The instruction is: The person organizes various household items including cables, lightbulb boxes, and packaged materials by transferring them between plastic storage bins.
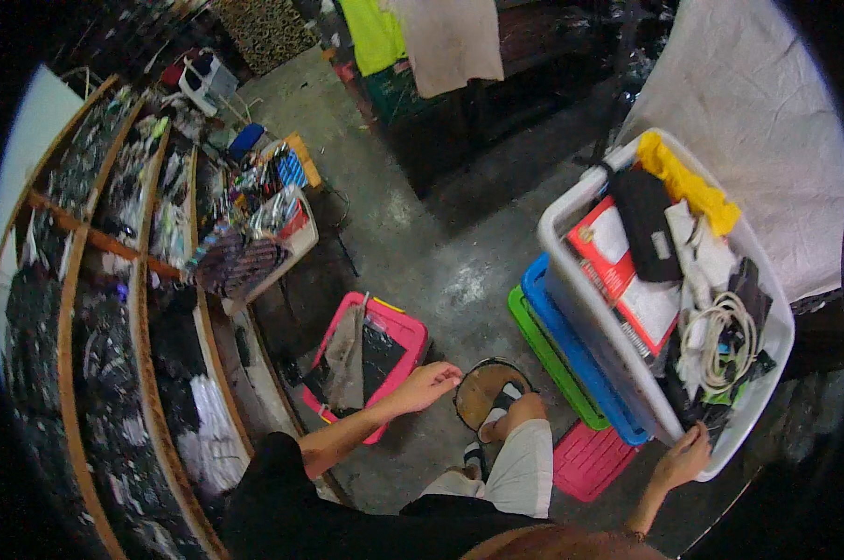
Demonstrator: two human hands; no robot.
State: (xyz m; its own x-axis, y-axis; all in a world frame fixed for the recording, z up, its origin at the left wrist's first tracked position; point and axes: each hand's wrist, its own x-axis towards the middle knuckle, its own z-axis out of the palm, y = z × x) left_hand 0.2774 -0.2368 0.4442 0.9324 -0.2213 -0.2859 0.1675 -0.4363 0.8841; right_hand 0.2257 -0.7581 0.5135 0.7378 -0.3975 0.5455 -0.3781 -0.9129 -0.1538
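Observation:
My left hand (pixel 428 385) hangs in the air beside a bright pink container (pixel 405 334), its fingers loosely stretched out and nothing visible in them. A grey cloth (pixel 346 357) lies over that container's dark top. At the right, my right hand (pixel 680 459) grips the near corner of a large white storage bin (pixel 601 334), next to some black material. In the bin I see a coiled white cable (pixel 723 343), a black pouch (pixel 642 224), a yellow cloth (pixel 690 182) and a red-and-white box (pixel 618 266).
Blue (pixel 585 364) and green (pixel 560 359) plastic edges show beneath the white bin, with a dark pink lid (pixel 592 459) near its base. A round wooden stool (pixel 482 385) stands by my feet. Crowded wooden shelves (pixel 142 350) line the left; a cluttered tray (pixel 296 245) stands beside them.

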